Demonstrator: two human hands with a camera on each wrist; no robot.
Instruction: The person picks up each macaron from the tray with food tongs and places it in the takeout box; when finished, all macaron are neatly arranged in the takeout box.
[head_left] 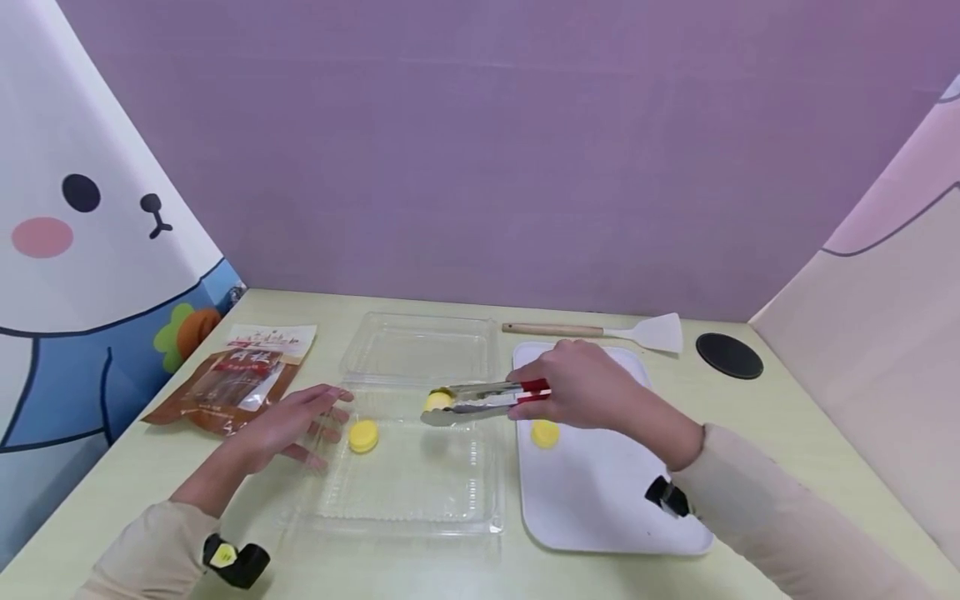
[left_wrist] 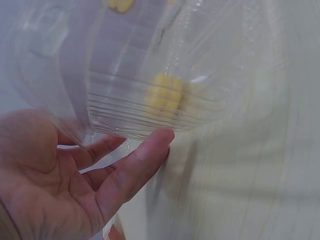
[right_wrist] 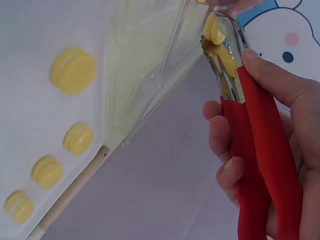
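My right hand (head_left: 585, 387) grips red-handled metal tongs (right_wrist: 265, 135), whose tips hold a yellow macaron (head_left: 438, 402) above a clear plastic container (head_left: 420, 492). Inside the container, near its left side, another yellow macaron (head_left: 363, 436) stands. Beside the container's left wall is my left hand (head_left: 288, 425), fingers and thumb spread; in the left wrist view the thumb (left_wrist: 137, 172) lies against the wall. Right of the container is a white tray (head_left: 600, 508) with a macaron (head_left: 545, 433) near its left edge. Several more macarons (right_wrist: 47, 171) on the tray show in the right wrist view.
The container's clear lid (head_left: 420, 346) lies folded back behind it. A white spatula (head_left: 656, 333) with a wooden handle lies behind the tray. A black round disc (head_left: 729, 356) is at the right, and a brown snack bag (head_left: 236, 375) at the left.
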